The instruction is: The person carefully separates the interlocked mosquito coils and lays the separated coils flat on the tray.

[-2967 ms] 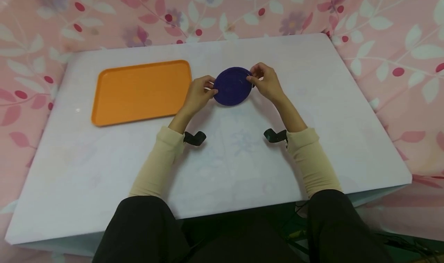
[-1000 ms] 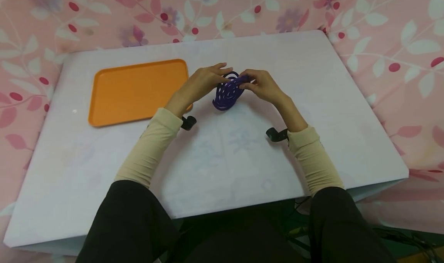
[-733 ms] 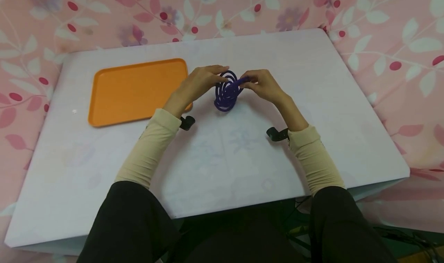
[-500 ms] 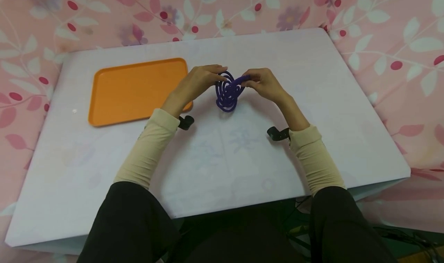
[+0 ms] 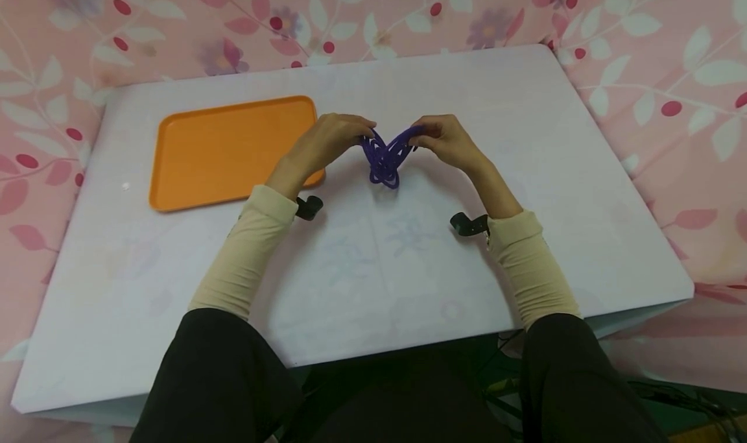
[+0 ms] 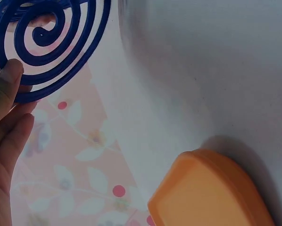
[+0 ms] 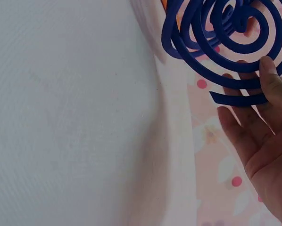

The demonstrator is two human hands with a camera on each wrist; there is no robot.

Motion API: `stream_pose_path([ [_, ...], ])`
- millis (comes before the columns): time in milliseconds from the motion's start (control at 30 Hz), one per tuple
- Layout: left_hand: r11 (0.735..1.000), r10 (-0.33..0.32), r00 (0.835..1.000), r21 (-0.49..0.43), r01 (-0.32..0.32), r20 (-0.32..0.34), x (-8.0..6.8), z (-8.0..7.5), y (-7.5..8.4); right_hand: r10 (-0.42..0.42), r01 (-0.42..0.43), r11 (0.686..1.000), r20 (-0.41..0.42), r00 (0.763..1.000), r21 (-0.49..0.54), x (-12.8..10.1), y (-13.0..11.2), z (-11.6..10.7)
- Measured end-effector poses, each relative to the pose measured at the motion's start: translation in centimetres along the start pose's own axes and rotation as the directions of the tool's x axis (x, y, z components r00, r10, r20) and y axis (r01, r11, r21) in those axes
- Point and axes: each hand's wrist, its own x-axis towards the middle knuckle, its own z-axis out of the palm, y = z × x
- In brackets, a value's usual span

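A dark purple double spiral coil (image 5: 386, 159) is held above the white table (image 5: 408, 255), pulled apart into a V of two interleaved spirals. My left hand (image 5: 337, 138) pinches the outer rim of one spiral (image 6: 46, 47) at its top left. My right hand (image 5: 439, 136) pinches the outer end of the other spiral (image 7: 226, 52) at its top right. The lower parts of the two spirals still overlap between my hands. In each wrist view the thumb lies on the outer ring.
An orange tray (image 5: 233, 150) lies on the table left of my left hand, its corner (image 6: 211, 193) showing in the left wrist view. Pink flowered cloth (image 5: 659, 67) surrounds the table. My dark-clothed knees (image 5: 222, 378) are at the table's near edge.
The flat purple disc has been pulled apart: its two spirals now spread into a V between my hands. My left hand has shifted to grip the top of one spiral.
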Motion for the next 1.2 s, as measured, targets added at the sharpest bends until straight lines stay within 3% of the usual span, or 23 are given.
stream_pose_path([
  [67,1.000,-0.009,1.000,-0.003,0.009,0.025,0.1,0.0,0.2,0.001,0.000,1.000,0.043,0.999,-0.017,0.2,0.7,-0.1],
  [233,1.000,-0.003,0.997,0.024,0.001,0.082,0.6,-0.4,0.6,-0.008,0.042,0.972,0.146,0.989,-0.232,0.6,0.6,-0.3],
  [467,0.998,-0.025,0.977,0.062,0.012,0.211,1.9,-1.5,1.3,-0.062,0.198,0.866,0.294,0.954,-0.459,0.9,-3.2,-0.1],
  [667,0.996,-0.052,0.962,0.086,0.030,0.267,2.4,-2.2,1.7,0.029,0.238,0.743,0.385,0.923,-0.625,0.9,-6.0,0.6],
  [767,0.998,-0.053,0.956,0.058,0.038,0.288,2.5,-2.4,2.2,0.044,0.252,0.708,0.398,0.916,-0.660,0.9,-6.4,0.8],
  [900,0.999,-0.029,0.951,0.028,0.022,0.307,2.6,-2.4,2.9,0.036,0.252,0.715,0.395,0.918,-0.652,1.0,-6.4,0.8],
  [1033,0.998,-0.052,0.951,0.042,0.042,0.303,2.4,-2.5,2.7,0.030,0.241,0.731,0.383,0.923,-0.638,1.0,-6.2,0.5],
  [1200,0.998,-0.053,0.963,-0.018,0.060,0.265,1.9,-2.7,1.9,0.013,0.199,0.791,0.342,0.940,-0.578,0.9,-5.8,-0.5],
])
